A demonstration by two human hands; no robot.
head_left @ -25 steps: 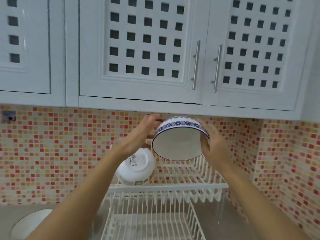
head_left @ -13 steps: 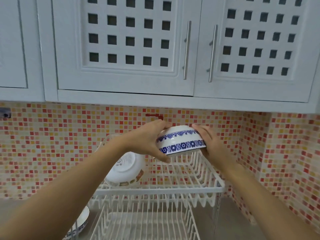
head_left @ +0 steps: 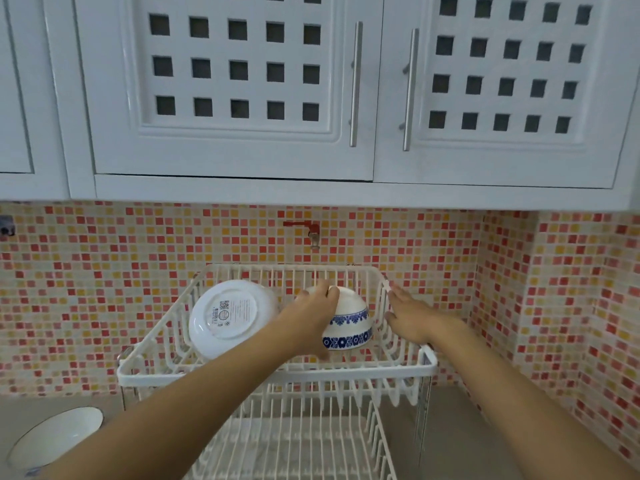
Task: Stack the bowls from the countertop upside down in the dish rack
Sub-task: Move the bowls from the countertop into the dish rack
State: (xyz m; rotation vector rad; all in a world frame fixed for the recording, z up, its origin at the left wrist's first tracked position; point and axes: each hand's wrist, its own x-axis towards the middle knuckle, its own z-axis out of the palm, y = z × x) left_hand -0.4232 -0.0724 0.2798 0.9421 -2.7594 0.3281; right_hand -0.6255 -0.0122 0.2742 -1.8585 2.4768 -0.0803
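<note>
L hand (head_left: 313, 320) at 12 o'clock, fingers curled, gripping. R hand (head_left: 410, 317) at 1 o'clock, fingers extended, flat, free.

Single head-worn view faces the tiled wall (head_left: 104, 289), close above the dish rack (head_left: 277, 370).

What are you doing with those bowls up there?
A person is putting bowls upside down in the top tier of a white dish rack. The left hand rests on a blue-patterned bowl that sits upside down in the rack. The right hand is open beside it, near the rack's right wall, holding nothing. A plain white bowl leans, bottom showing, on the rack's left side. One more bowl waits right-side up on the countertop.
</note>
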